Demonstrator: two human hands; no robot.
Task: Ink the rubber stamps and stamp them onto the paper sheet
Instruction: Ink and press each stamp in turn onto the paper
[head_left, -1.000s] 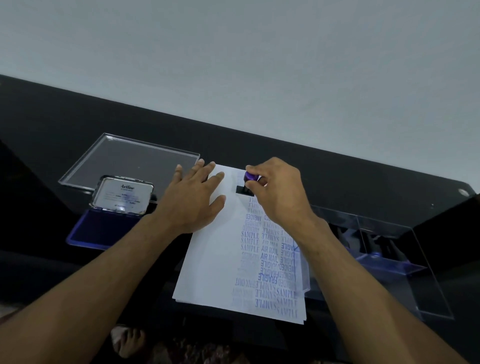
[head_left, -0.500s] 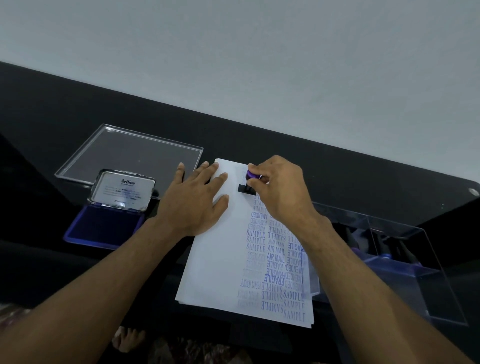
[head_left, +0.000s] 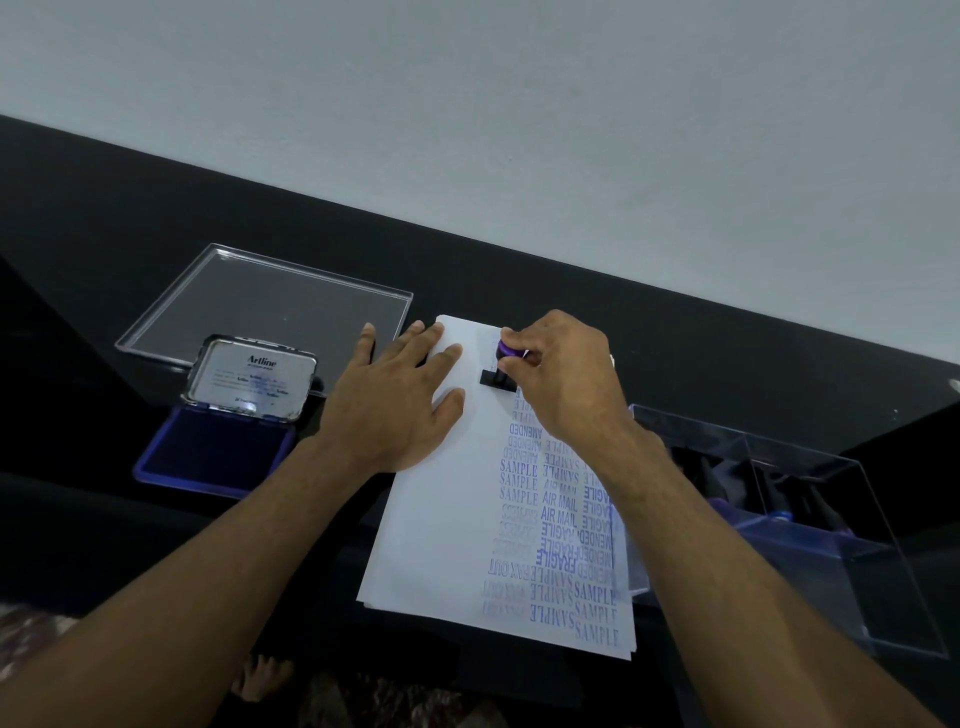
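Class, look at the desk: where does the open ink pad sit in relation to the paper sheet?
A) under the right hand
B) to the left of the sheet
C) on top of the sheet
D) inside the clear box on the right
B: the ink pad lies on the black desk, left of the paper sheet.

paper sheet (head_left: 441, 519): white, rows of blue printed words | rubber stamp (head_left: 503, 364): purple handle, black base | ink pad (head_left: 218, 452): dark blue, silver lid with black text | table (head_left: 104, 234): black | wall (head_left: 519, 104): pale grey
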